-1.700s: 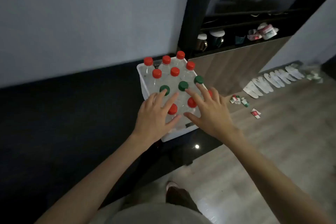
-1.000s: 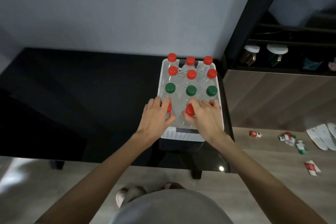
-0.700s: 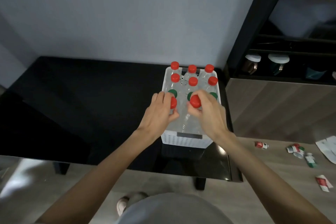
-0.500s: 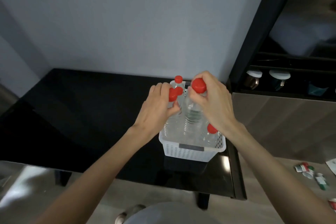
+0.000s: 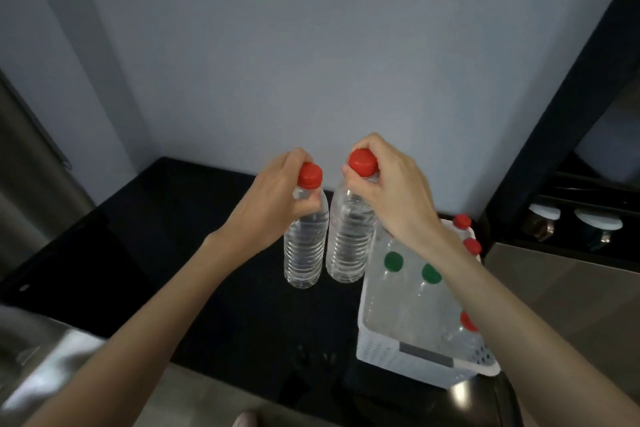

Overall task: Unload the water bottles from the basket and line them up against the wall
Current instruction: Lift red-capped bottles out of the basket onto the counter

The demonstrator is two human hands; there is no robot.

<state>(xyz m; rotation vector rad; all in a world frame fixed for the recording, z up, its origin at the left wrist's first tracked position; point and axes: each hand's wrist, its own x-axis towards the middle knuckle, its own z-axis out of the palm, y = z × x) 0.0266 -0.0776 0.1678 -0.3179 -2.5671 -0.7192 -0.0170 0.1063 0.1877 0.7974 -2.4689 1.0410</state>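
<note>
since half a second ago both bottles have come up out of the basket [image 5: 408,355] and swung to frame left; they now hang side by side over the black tabletop [image 5: 166,239] at frame centre, clear of the basket's left wall. the left hand [image 5: 277,204] pinches the neck of the left bottle [image 5: 306,246] just under its red cap, and the right hand [image 5: 391,194] grips the right bottle [image 5: 349,243] the same way. both bottles are upright and nearly touching each other. whether their bases rest on the table yet i cannot tell. the basket sits at lower right, with green- and red-capped bottles left inside.

this looks like the carry step of the first pair, so the unloading has barely begun. the next move calls for taking both bottles up-frame to the grey wall [image 5: 311,62], setting them down upright with their backs to it, then letting go of the necks and reaching right for more.
</note>
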